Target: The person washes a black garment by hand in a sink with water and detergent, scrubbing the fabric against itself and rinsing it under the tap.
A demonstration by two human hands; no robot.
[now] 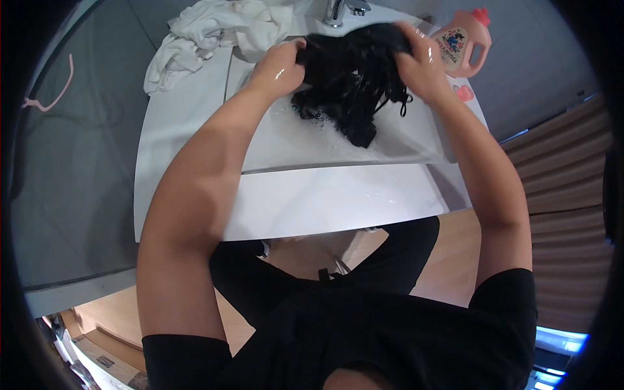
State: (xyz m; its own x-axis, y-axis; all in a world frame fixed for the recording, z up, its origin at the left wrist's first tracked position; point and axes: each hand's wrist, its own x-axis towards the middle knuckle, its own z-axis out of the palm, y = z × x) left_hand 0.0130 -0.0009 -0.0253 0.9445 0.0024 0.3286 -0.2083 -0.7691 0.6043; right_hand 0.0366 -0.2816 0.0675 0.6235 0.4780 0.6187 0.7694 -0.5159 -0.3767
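Note:
A wet black garment (354,71) with a thin drawstring-like loop hangs bunched between my hands over the white sink (279,146). My left hand (281,68) grips its left side, fingers closed round the cloth. On the upper right, my right hand (419,62) is closed on the same garment, and both hands glisten with water. The lower folds of the cloth reach into sudsy water (331,133) in the basin. Parts of my fingers are hidden behind the fabric.
A heap of white cloth (208,39) lies on the counter at the far left. Behind the basin stands a chrome faucet (334,13). A pink detergent bottle (465,42) and its pink cap (463,93) are at the right rim. A pink hanger (58,91) shows at far left.

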